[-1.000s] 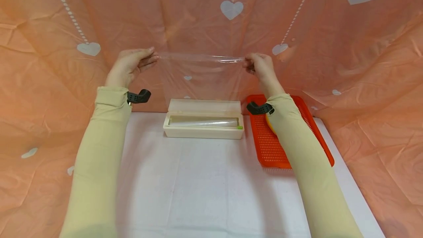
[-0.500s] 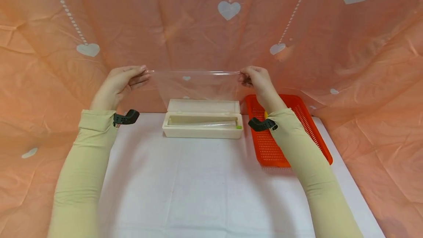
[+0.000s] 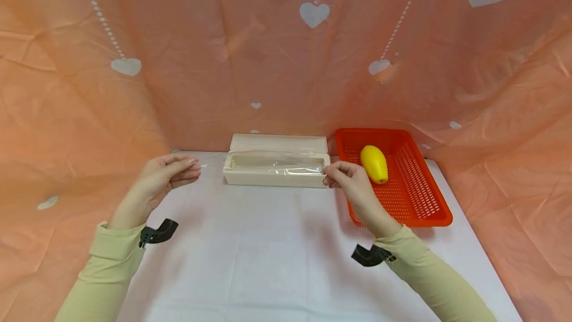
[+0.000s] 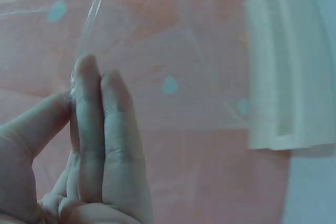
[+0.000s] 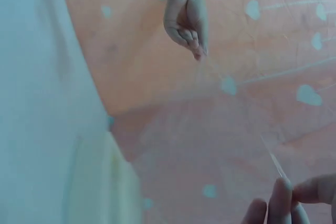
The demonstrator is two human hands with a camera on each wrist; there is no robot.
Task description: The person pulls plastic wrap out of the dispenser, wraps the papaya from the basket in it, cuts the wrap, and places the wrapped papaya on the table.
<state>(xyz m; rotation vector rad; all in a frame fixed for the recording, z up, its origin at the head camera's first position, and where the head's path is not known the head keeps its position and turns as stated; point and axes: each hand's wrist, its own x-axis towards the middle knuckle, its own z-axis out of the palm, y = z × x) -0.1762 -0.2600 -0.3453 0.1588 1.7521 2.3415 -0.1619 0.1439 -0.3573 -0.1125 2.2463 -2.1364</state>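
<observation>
My left hand [image 3: 172, 178] pinches one corner of a sheet of clear plastic wrap [image 3: 290, 170] between thumb and fingers; the left wrist view shows the wrap's shiny edge [image 4: 94, 9] running up from the fingertips. The opposite corner is pinched by my right hand [image 3: 350, 183], just off the right end of a cream wrap dispenser box [image 3: 274, 179]. In the head view the stretched sheet overlaps the box, whose lid [image 3: 279, 142] stands raised at the back. From the right wrist, my left hand [image 5: 186, 19] appears across the film from my right fingertips [image 5: 283, 184].
Right of the box, a red plastic basket [image 3: 417, 221] holds a yellow oval fruit [image 3: 374, 164]. A white cloth [image 3: 268, 252] covers the table. Behind it hangs a peach curtain [image 3: 268, 63] with pale hearts.
Both hands have come down and toward me with the wrap, from high before the curtain to about box height. The yellow fruit, earlier mostly hidden by the right arm, is now in view.
</observation>
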